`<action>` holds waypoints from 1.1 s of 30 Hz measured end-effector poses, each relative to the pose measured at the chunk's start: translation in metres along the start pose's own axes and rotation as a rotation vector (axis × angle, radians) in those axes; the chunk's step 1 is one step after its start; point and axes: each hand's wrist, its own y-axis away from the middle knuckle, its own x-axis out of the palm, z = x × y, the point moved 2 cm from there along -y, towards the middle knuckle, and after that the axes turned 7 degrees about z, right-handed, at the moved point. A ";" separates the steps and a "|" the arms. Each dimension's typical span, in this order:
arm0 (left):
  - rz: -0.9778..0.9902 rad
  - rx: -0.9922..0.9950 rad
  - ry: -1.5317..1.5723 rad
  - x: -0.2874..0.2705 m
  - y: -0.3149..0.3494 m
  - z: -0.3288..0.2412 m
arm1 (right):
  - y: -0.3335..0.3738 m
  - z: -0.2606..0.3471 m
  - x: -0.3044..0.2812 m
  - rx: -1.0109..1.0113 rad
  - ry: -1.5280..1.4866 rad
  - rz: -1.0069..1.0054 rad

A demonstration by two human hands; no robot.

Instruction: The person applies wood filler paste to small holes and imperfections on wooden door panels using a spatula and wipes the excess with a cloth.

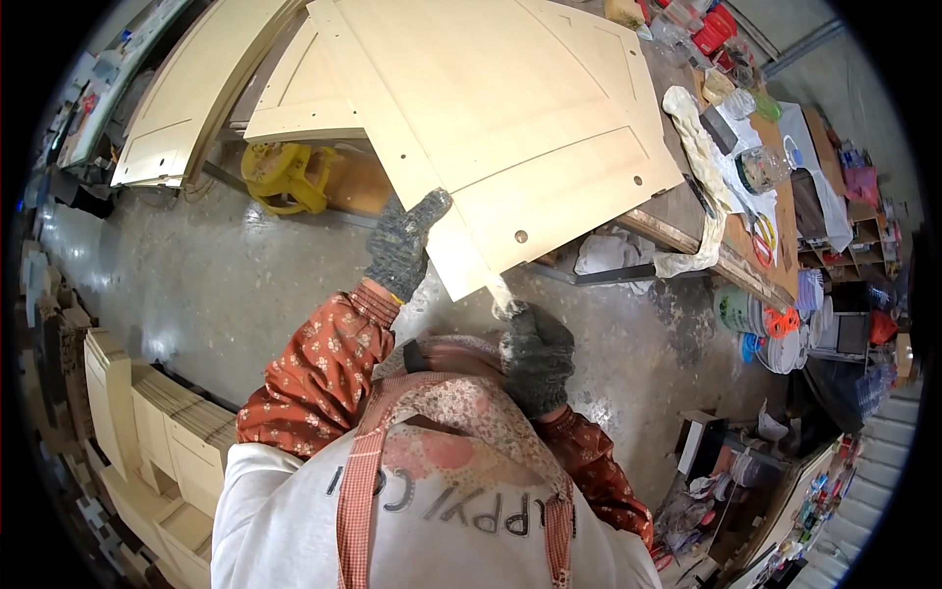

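A large cream panel with framed grooves and small holes lies on the workbench, its near corner jutting over the front edge. My left hand, in a dark grey work glove, grips the panel's near left edge with the thumb on top. Close to the jutting corner is my right hand, gloved the same way and closed. From its fingers a pale, stained, rag-like piece reaches up to the panel's edge; its exact kind is unclear.
More cream panels lie at the far left, with others stacked at the lower left. A yellow machine-like frame stands under the bench. Scissors, a clear plastic bottle and a crumpled cloth lie on the right.
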 end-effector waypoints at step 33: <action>-0.001 -0.040 -0.011 0.009 0.004 -0.008 | 0.004 -0.010 -0.008 -0.482 0.674 0.137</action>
